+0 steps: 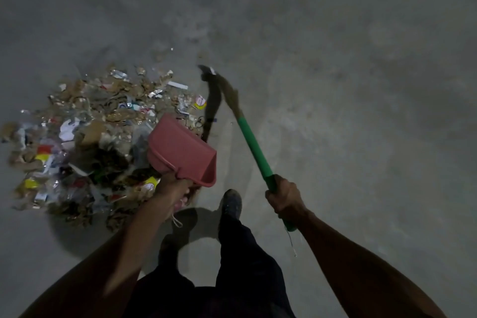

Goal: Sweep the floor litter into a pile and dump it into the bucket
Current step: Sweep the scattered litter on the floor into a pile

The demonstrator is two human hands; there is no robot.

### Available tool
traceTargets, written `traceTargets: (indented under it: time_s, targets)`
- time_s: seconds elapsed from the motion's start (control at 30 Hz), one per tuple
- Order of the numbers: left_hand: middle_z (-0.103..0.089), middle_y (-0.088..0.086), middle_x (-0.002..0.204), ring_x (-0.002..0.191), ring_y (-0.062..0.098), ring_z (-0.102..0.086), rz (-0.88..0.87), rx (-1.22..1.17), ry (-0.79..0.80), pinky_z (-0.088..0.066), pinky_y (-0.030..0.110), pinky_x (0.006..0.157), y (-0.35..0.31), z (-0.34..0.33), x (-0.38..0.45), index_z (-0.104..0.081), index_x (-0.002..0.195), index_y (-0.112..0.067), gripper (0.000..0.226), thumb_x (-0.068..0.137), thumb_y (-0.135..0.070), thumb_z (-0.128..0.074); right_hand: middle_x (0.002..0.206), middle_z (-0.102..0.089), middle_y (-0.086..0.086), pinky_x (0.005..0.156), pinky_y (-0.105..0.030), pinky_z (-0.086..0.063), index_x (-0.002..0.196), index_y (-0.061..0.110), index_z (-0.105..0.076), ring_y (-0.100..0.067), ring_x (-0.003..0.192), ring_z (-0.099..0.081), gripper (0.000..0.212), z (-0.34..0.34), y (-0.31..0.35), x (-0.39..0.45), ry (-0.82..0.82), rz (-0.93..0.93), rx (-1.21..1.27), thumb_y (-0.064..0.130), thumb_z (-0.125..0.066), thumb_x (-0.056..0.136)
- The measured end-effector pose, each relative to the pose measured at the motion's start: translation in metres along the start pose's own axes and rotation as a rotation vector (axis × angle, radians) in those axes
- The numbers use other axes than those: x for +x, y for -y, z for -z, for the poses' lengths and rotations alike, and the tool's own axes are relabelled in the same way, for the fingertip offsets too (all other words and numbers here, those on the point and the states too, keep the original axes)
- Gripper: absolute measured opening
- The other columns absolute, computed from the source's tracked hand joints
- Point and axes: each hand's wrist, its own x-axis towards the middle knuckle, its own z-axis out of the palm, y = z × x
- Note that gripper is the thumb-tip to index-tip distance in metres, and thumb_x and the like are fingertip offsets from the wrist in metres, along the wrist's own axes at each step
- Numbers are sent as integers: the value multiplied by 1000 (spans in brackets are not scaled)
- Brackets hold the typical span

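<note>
**Litter heaped on dim concrete**

On the grey, dusty floor point(335, 59), the litter pile point(85, 142) lies left. The left hand point(173, 188) grips a pink dustpan point(183, 152) at its edge; the right hand point(284, 196) grips a green-handled broom point(254, 149).

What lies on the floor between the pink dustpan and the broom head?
In the head view, the pile's right edge: litter and the broom's shadow.

dustpan handle point(178, 183) hidden by left hand point(173, 188)
</note>
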Motion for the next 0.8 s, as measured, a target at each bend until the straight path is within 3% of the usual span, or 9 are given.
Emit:
traceTargets:
  time_s: [0.1,0.2,0.33,0.43,0.5,0.57,0.63,0.73,0.8]
  targets:
    - [-46,7,58,43,14,-38,-7,-57,-26,-25,12,28,0,9,-4,-59,91,-5,5,89,-2,-63,88,-66,-11,45,-31,-55,122,10,-55,-25,59,-67,32,11,3,6,-6,-115,87,13,-57,90]
    - [-40,4,45,28,12,-32,-3,-86,-32,-23,12,32,7,22,-2,-52,71,-7,22,91,1,-58,84,-63,-9,43,-27,-53,122,3,-54,-20,55,-64,33,15,15,23,37,-205,85,10,-60,91]
    - [-49,5,57,41,16,-41,-6,-54,-80,-32,19,39,21,46,4,-59,87,-13,10,84,-17,-68,83,-59,-8,47,-31,-57,115,0,-52,-20,55,-64,28,-3,48,43,104,-192,-16,11,-61,91]
    - [-58,17,65,56,32,-55,-29,-25,-101,-44,36,52,35,65,11,-63,88,-8,35,65,-34,-65,97,-59,-12,64,-40,-62,114,2,-50,-28,74,-71,28,-31,84,53,134,-118,-75,13,-62,91]
    - [-52,11,58,52,26,-49,-19,-51,-100,-37,31,52,42,79,12,-58,78,-9,17,73,-23,-67,109,-61,-16,76,-44,-61,113,3,-50,-32,89,-70,30,-51,110,59,141,-59,-134,15,-64,89]
    - [-53,8,61,54,22,-47,12,-141,-79,-36,29,56,50,96,19,-59,86,-10,25,70,-25,-72,110,-61,-16,79,-44,-60,109,6,-50,-33,93,-69,27,-71,138,64,161,-10,-182,15,-64,87]
    - [-56,7,68,61,23,-51,7,-182,-41,-38,31,61,59,116,32,-61,93,-14,51,50,-38,-72,104,-60,-13,68,-39,-62,102,11,-47,-30,87,-70,23,-93,169,65,187,12,-185,15,-63,88]
    - [-55,6,67,55,21,-48,31,-167,-32,-37,30,57,74,152,51,-60,85,-14,33,61,-33,-73,88,-53,-3,39,-17,-48,99,13,-44,-18,65,-63,20,-126,215,60,196,47,-207,15,-62,90]
    - [-52,5,59,45,18,-43,35,-148,-31,-34,26,51,79,179,63,-58,79,-14,22,71,-28,-71,85,-51,0,35,-14,-41,101,13,-46,-14,64,-59,18,-145,234,50,188,73,-245,15,-61,90]
